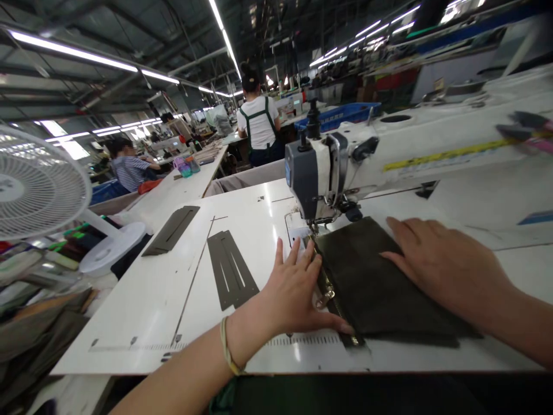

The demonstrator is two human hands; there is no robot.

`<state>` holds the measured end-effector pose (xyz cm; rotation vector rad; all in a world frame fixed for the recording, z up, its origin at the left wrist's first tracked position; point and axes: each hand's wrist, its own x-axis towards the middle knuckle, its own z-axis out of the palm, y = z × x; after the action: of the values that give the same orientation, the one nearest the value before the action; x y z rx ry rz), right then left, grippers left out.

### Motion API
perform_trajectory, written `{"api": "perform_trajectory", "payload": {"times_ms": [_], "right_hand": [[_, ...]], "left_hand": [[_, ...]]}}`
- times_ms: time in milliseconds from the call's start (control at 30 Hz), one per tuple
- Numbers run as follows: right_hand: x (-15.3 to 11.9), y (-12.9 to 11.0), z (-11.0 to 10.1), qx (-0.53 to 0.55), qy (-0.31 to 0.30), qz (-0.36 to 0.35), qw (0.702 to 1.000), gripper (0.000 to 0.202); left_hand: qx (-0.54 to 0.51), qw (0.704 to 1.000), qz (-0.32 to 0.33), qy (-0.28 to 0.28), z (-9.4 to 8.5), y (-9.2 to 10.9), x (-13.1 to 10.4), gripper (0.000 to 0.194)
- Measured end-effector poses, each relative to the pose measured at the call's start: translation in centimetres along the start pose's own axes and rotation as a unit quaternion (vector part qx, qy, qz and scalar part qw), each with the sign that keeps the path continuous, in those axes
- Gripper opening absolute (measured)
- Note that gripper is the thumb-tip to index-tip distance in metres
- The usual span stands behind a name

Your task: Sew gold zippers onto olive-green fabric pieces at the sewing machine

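Observation:
A dark olive fabric piece (380,282) lies on the white sewing table under the needle area of a sewing machine (315,173). Along its left edge runs a zipper (328,288) with gold teeth and a metal pull. My left hand (296,288) rests flat with fingers spread, its fingertips and thumb at the zipper edge. On the upper right part of the fabric lies my right hand (444,259), fingers stretched out and thumb apart. The presser foot meets the zipper's top end.
Two dark slotted pieces (231,268) (173,230) lie on the table (142,305) to the left. A white fan (38,184) stands at far left beside piled cloth. Scissors (522,127) and yellow tape (444,154) are on the machine arm. Two people sit or stand beyond.

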<state>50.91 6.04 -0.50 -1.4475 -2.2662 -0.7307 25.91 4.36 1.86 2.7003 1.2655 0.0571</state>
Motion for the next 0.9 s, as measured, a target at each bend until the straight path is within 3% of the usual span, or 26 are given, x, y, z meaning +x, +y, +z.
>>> {"api": "perform_trajectory", "payload": {"times_ms": [100,200,333,533,600,700,767,833,900], "right_hand": [[1.1,-1.8,-0.9,0.105,0.071,-0.090,0.988,0.033],[0.7,-4.1,0.4,0.178,0.043,-0.139,0.973,0.038],[-1.5,-5.4,2.6,0.170,0.003,-0.131,0.977,0.059],[-2.5,-5.0,2.9,0.160,0.005,-0.115,0.980,0.070],[-2.5,-4.9,2.9,0.164,0.002,-0.113,0.980,0.065],[-2.4,-4.9,3.0,0.170,0.003,-0.112,0.979,0.057],[-2.3,-4.9,3.1,0.166,0.006,-0.117,0.979,0.052],[-2.1,-4.9,3.1,0.161,0.013,-0.118,0.980,0.049],[-1.7,-4.9,3.0,0.164,0.018,-0.115,0.980,0.047]], "left_hand": [[0.002,1.000,0.002,0.000,0.7,0.0,0.6,0.120],[0.015,1.000,0.012,-0.020,0.8,0.3,1.1,0.132],[0.026,0.999,0.029,-0.035,0.6,0.4,1.5,0.133],[-0.040,0.998,0.038,-0.016,1.2,-0.5,1.3,0.131],[-0.070,0.997,0.013,0.015,1.4,0.1,0.5,0.115],[-0.122,0.988,-0.040,0.085,1.2,2.3,-1.8,0.059],[-0.164,0.980,-0.034,0.107,0.8,3.7,-3.8,0.027],[-0.185,0.977,-0.013,0.108,0.3,3.8,-5.9,0.021],[-0.147,0.980,-0.036,0.126,0.0,2.3,-7.9,0.036]]}}
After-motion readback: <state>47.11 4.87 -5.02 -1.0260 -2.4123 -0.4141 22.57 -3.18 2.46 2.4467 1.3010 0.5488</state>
